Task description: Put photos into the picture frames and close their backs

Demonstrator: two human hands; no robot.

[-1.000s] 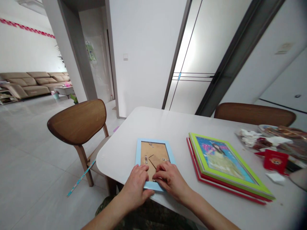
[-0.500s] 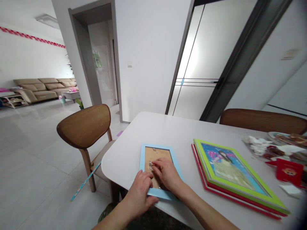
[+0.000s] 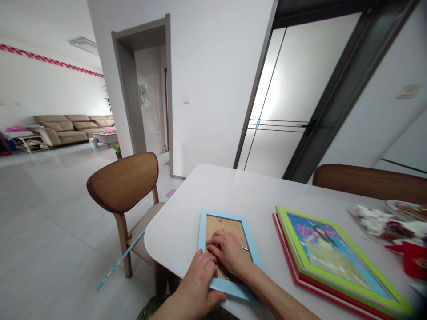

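A light blue picture frame (image 3: pixel 251 229) lies back side up near the table's front left edge, its brown backing board (image 3: pixel 230 225) showing with small metal clips around it. My left hand (image 3: pixel 202 278) grips the frame's lower left corner, thumb over the near border and fingers on the left side. Bent over the backing's left side is my right hand (image 3: pixel 228 251), its fingers pressed together by the left edge; they hide whatever is under the fingertips. One metal clip (image 3: pixel 245 248) shows at the backing's right edge, another (image 3: pixel 220 220) at the top.
Right of the blue frame, a green-framed picture (image 3: pixel 333 253) rests on a red frame (image 3: pixel 288 262). Bags, a plate and a red packet (image 3: pixel 414 260) lie at the table's far right. A wooden chair (image 3: pixel 125 182) stands left, with a patterned strip (image 3: pixel 122 258) beside it.
The whole view has shifted, so the table sits slightly lower and further right. My right hand has moved a little on the backing, now covering the left clip and uncovering the right one.
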